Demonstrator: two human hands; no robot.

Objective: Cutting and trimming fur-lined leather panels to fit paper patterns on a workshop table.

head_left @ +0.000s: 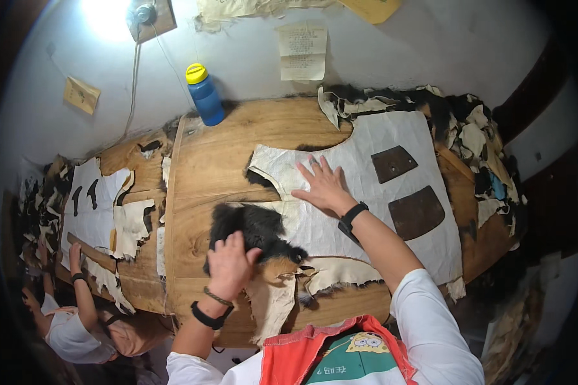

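The wooden counter (218,160) fills the middle of the view, and most of its right half is covered by a large pale hide (366,224), laid skin side up with dark fur showing along its edges. On that hide, toward its right side, lie two dark brown pattern pieces: the larger curved one (417,212) nearer the person, the smaller one (393,163) just beyond it. The right hand (323,185) lies flat on the hide left of those pieces, fingers spread and palm down, pressing the skin and gripping nothing. At the hide's left edge a piece of black fur (253,232) is bunched up, and the left hand (230,265) has closed its fingers on the near side of that fur, grasping it. Ragged pale scraps of skin (315,276) hang over the counter's near edge just below the hide. Beyond the hide's far right corner, a heap of mixed fur offcuts (469,128) is piled along the counter's rim. Well to the left of the hide, a second board carries more pale skins (99,212), where another person's hand (75,254) rests. A blue bottle with a yellow cap (204,94) stands upright at the counter's far edge, beyond the hide's left end, against the wall.
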